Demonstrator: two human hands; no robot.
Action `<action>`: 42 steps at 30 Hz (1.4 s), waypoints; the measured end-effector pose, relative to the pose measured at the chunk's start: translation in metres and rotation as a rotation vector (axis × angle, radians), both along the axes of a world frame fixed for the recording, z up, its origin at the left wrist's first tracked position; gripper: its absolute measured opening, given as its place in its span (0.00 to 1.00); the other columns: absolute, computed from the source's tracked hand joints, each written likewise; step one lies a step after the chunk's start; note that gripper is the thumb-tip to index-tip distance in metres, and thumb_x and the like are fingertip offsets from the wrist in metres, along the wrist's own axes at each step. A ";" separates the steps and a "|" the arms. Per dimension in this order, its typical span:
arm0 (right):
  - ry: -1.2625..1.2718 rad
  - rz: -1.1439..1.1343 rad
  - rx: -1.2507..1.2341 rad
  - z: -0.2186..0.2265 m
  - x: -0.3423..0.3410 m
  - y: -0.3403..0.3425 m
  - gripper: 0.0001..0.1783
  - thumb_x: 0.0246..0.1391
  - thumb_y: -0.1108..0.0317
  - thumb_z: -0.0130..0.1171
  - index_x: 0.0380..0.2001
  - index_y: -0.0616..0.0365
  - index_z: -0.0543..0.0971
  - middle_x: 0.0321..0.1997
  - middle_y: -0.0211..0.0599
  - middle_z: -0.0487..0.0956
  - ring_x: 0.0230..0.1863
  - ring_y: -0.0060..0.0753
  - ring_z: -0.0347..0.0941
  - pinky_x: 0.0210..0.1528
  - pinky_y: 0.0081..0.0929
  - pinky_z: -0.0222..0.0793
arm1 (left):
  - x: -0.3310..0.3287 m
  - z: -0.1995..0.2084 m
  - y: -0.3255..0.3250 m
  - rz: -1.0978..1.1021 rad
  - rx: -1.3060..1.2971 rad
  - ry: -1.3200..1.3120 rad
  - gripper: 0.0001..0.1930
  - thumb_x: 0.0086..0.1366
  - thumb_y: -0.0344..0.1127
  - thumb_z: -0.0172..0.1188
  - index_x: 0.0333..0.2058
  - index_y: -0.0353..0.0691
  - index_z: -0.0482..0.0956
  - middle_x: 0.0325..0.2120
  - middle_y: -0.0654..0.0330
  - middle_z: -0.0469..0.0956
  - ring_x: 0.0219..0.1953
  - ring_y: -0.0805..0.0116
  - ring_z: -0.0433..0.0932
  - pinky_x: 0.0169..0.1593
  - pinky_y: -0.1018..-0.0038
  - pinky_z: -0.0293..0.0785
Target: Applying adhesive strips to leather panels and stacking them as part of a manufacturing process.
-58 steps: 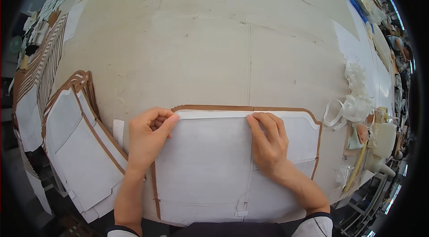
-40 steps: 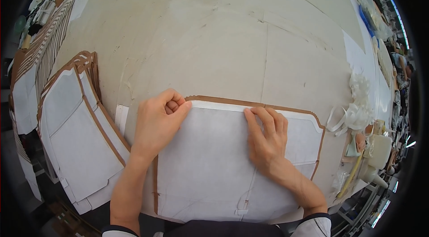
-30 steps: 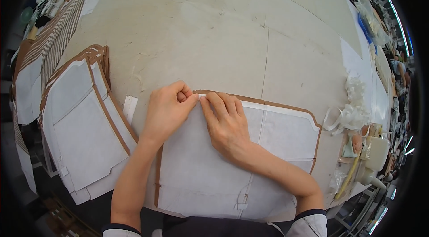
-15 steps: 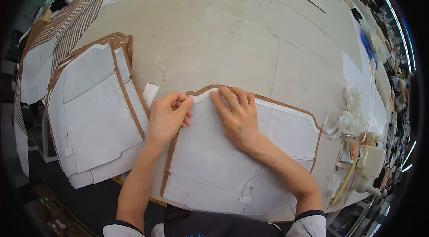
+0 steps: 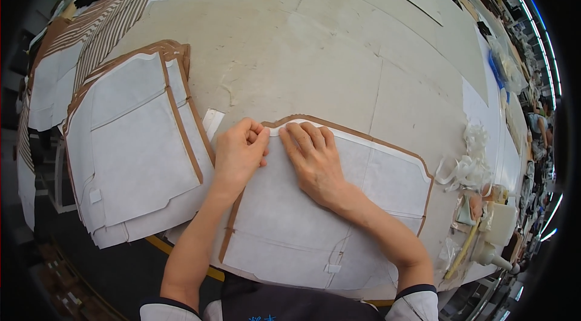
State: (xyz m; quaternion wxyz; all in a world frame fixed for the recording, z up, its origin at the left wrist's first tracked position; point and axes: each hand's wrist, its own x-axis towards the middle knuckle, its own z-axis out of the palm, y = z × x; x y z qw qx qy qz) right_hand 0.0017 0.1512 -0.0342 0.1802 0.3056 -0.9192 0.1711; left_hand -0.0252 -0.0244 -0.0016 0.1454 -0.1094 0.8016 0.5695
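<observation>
**Big cutting counter, one panel getting its edge worked**

Huge pale counter (image 5: 339, 49) in a workshop, patched with paper-like sheets, with clutter along the far right edge. Right in front of the person lies one white panel with brown trim (image 5: 339, 200), flat on the counter, its near edge by the counter's front.

The left hand (image 5: 239, 154) is curled closed, thumb and fingertips pinching at the panel's top-left corner, right where the brown border bends. The right hand (image 5: 311, 157) is open and flat, fingers spread and pressing the white layer down just beside that pinch. The two hands are almost touching.

My read: the step in hand is seating or folding the edge at that corner, with one hand holding the layer steady while the other nips the trim. The next bit probably calls for keeping that flat pressure on and working the pinch along the top border without letting the white layer creep.

Counts:
- 1 panel under the hands
- 1 stack of similar panels (image 5: 133, 139) to the left, several deep, can't tell exactly how many
- 1 small white strip (image 5: 212, 122) between stack and panel
- 1 bundle of white scraps (image 5: 469, 163) on the right
- striped brown-and-white pieces (image 5: 109, 18) at far left
</observation>
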 end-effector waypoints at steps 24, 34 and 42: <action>-0.042 -0.041 0.020 -0.003 0.012 -0.012 0.29 0.47 0.75 0.55 0.55 0.73 0.72 0.61 0.53 0.69 0.61 0.50 0.64 0.62 0.52 0.58 | 0.003 -0.011 0.008 0.023 -0.164 0.187 0.07 0.65 0.31 0.60 0.30 0.33 0.77 0.14 0.61 0.77 0.14 0.72 0.76 0.20 0.75 0.72; -0.038 -0.043 0.010 0.000 0.011 -0.018 0.30 0.44 0.76 0.57 0.56 0.69 0.72 0.56 0.48 0.69 0.58 0.47 0.64 0.61 0.50 0.56 | 0.008 -0.009 -0.005 0.044 -0.076 0.176 0.05 0.65 0.30 0.59 0.35 0.33 0.76 0.17 0.61 0.78 0.14 0.75 0.75 0.19 0.78 0.70; -0.078 -0.051 0.028 0.009 0.011 -0.019 0.35 0.37 0.78 0.61 0.55 0.65 0.72 0.57 0.47 0.69 0.59 0.48 0.64 0.59 0.48 0.57 | 0.047 -0.003 -0.035 0.044 -0.058 0.209 0.08 0.67 0.31 0.59 0.41 0.33 0.76 0.32 0.60 0.80 0.29 0.77 0.78 0.28 0.80 0.75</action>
